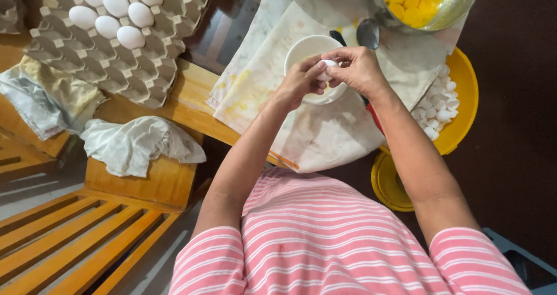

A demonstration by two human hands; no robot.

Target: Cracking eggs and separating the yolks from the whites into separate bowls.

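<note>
1. A white egg (pixel 326 68) sits just above the centre of the frame, gripped between both hands over a small round white bowl (pixel 307 48).
2. The left hand (pixel 301 81) comes in from the lower left, its fingers curled tight on the egg's left side, thumb and fingertips touching the shell.
3. The right hand (pixel 358 69) comes in from the lower right, its fingers bent over the egg's top and right side, also closed on the shell. The two hands meet at the egg, fingertips nearly touching.
4. Only a small part of the egg shows between the fingers; whether the shell is cracked cannot be told.
5. The bowl rests on a stained pale cloth (pixel 325 126) spread over a wooden table (pixel 191 92).
6. At the upper right, a shiny metal bowl (pixel 458 7) holds many yellow yolks (pixel 412 2).
7. Below it, at the right edge, a round yellow plastic basin (pixel 464 97) holds broken white eggshells (pixel 438 106).
8. At the upper left, a grey cardboard egg tray (pixel 116 57) carries several whole white eggs (pixel 116 7).
9. A crumpled white rag (pixel 139 144) lies at the left, below the tray.
</note>
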